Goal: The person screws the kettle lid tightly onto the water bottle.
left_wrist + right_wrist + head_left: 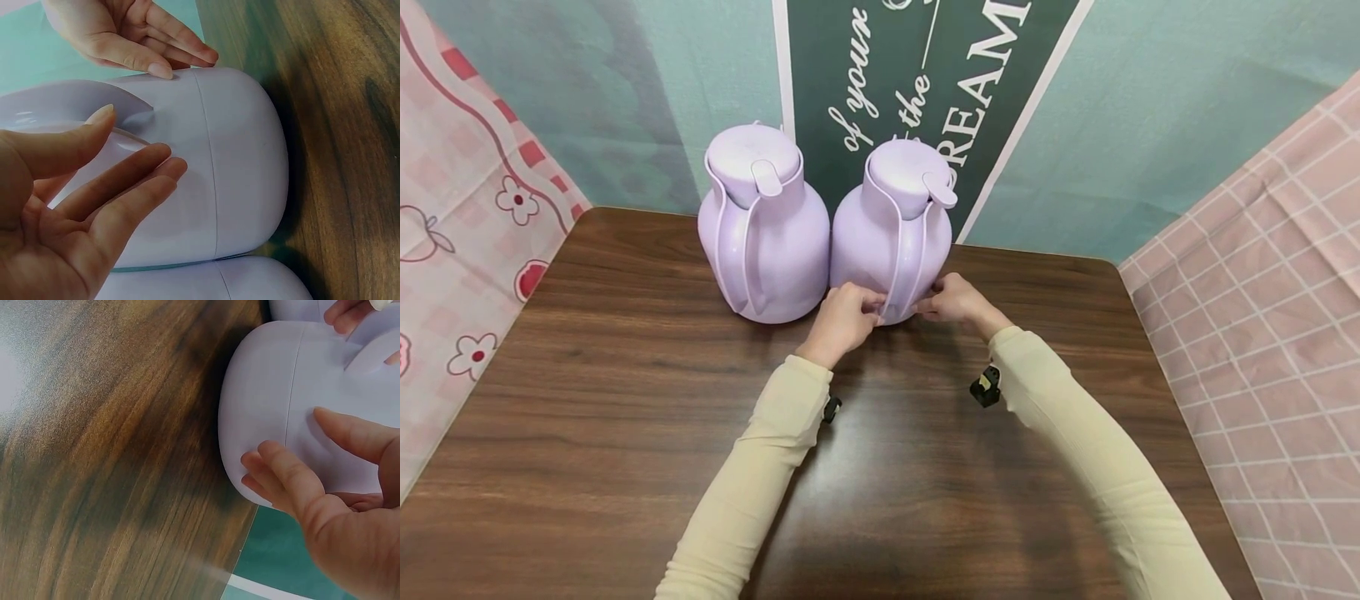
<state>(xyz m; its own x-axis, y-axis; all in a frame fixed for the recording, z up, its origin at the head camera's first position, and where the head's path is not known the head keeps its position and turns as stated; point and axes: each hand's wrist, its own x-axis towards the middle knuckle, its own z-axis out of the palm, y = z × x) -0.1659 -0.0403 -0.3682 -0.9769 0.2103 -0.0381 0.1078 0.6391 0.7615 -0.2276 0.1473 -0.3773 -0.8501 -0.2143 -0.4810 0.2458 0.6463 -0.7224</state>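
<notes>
Two lilac thermos jugs stand upright side by side at the back of the table. The left jug (pixel 797 242) and the right jug (pixel 857 237) each have a round lid with a lever and a handle facing me. My left hand (pixel 844 318) is at the lower left of the right jug's handle (pixel 910 258). In the left wrist view its fingers (pixel 134 187) are fairly straight against the jug's body, thumb beside the handle. On the jug's lower right side is my right hand (pixel 955 298). Its fingers (pixel 294 475) are extended, loosely bent, around the base's side.
The brown wooden table (pixel 925 500) reaches toward me. Behind the jugs hangs a teal cloth (pixel 1120 125) with a dark green lettered panel (pixel 880 83). A pink checked cloth (pixel 1285 333) borders the right, a flower-patterned cloth (pixel 467 250) the left.
</notes>
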